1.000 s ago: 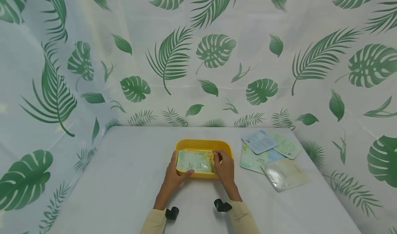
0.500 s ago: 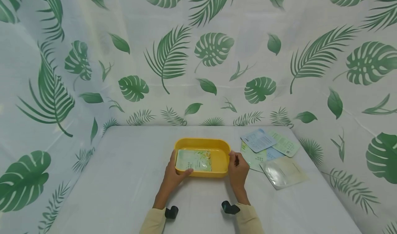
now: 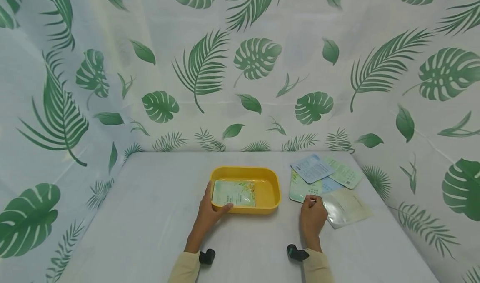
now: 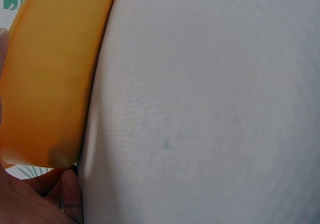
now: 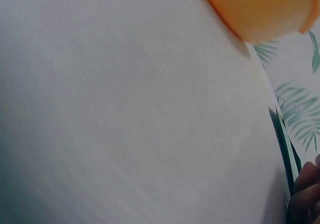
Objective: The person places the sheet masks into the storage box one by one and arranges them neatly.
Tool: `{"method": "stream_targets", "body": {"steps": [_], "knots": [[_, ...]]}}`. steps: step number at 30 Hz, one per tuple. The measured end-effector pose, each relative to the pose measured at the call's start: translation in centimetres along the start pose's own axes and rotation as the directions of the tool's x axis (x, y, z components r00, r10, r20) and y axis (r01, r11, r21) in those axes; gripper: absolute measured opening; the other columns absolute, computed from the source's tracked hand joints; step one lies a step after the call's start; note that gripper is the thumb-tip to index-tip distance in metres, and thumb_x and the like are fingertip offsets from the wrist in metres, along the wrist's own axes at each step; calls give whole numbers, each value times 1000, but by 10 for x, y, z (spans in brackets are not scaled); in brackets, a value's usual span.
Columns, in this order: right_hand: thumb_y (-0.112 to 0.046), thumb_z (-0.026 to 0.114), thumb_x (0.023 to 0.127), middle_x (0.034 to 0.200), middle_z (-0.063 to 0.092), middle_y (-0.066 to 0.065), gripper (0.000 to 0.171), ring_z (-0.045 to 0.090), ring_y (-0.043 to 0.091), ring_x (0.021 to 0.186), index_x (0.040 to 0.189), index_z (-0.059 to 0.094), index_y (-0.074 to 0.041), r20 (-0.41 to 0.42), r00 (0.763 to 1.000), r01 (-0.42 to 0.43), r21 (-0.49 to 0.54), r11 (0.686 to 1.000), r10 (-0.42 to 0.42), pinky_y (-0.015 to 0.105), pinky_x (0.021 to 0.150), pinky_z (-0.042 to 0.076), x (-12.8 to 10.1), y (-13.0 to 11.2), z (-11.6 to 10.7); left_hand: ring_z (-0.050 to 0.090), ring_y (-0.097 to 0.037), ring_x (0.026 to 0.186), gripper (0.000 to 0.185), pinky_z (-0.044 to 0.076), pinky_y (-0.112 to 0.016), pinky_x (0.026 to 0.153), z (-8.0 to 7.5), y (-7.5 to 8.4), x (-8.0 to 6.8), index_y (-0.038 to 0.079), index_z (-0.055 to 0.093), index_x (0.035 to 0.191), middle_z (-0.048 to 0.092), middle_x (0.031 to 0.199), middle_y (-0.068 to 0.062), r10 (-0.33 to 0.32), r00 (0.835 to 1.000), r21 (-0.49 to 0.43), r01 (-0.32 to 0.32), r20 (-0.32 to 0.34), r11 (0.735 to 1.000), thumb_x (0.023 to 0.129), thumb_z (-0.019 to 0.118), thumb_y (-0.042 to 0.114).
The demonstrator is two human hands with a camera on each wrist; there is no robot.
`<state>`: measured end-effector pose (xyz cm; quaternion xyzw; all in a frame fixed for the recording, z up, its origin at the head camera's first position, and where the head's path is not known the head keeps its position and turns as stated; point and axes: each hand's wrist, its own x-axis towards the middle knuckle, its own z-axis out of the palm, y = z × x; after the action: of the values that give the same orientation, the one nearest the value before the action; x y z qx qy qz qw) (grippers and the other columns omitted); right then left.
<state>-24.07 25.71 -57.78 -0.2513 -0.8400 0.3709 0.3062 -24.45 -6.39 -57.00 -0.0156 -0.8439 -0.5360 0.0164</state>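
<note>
A yellow rectangular tray [image 3: 245, 211] with rounded corners stands at the middle of the table. Inside its left part lies a flat pale-green packet [image 3: 232, 192] with a yellow flower print. My left hand [image 3: 210, 214] grips the tray's left end, thumb over the front rim and fingers along the side. The left wrist view shows the tray wall [image 4: 55, 73] close beside that hand. To the right of the tray, my right hand [image 3: 314, 217] has curled fingers right at the front edge of a green packet [image 3: 301, 190]; I cannot tell whether it pinches that packet.
Several flat packets overlap at the table's right: a blue-grey one [image 3: 313, 169] on top, a light-green one [image 3: 346, 173] behind, part of a blue one [image 3: 331, 185], and a shiny cream one [image 3: 346, 208] in front. A leaf-printed curtain [image 3: 258, 108] borders the white table [image 3: 165, 199].
My right hand has left the packet inside the tray, passed the tray's right rim and reached the loose packets. My left hand has stayed on the tray.
</note>
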Motion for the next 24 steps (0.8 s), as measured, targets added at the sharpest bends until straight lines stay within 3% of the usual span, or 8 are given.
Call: {"method": "stream_targets", "body": {"steps": [4, 8, 13, 18, 24], "knots": [[-11, 60, 94, 75, 66, 25, 22, 61, 37, 72, 102, 62, 10, 35, 999, 1, -33, 999, 0, 43, 63, 43, 10, 7, -7, 32, -33, 144, 114, 26, -57, 117, 0, 2, -1, 19, 6, 159, 28, 160, -13, -9, 1000, -3, 9, 0, 1000, 76, 79, 49], [-10, 64, 91, 84, 63, 29, 28, 60, 41, 80, 108, 58, 12, 110, 992, -57, -60, 997, 64, 50, 71, 44, 19, 6, -9, 31, -31, 145, 114, 24, -56, 118, 0, 2, -1, 21, 6, 159, 26, 161, -11, -24, 1000, -9, 24, 1, 1000, 77, 80, 49], [-14, 63, 93, 106, 61, 36, 43, 60, 47, 96, 124, 48, 13, 218, 960, -152, -115, 982, 174, 55, 81, 47, 27, 6, -10, 31, -32, 145, 114, 25, -56, 117, 0, 2, -1, 20, 5, 159, 26, 161, -11, -23, 1000, -3, 23, -2, 1000, 77, 80, 49], [-19, 60, 96, 130, 46, 44, 63, 48, 57, 119, 140, 31, 16, 325, 920, -169, -168, 971, 216, 61, 95, 44, 32, 5, -15, 30, -33, 145, 114, 25, -57, 117, 0, 3, 0, 20, 5, 159, 26, 160, -12, -21, 1000, -10, 21, 2, 1000, 77, 80, 48], [-27, 62, 95, 114, 54, 40, 74, 58, 50, 99, 143, 24, 16, 417, 872, -187, -201, 961, 257, 58, 85, 47, 40, 5, -24, 30, -34, 145, 113, 25, -58, 117, 0, 2, 0, 18, 6, 159, 26, 160, -13, -22, 1000, -4, 22, 4, 1000, 78, 80, 45]]}}
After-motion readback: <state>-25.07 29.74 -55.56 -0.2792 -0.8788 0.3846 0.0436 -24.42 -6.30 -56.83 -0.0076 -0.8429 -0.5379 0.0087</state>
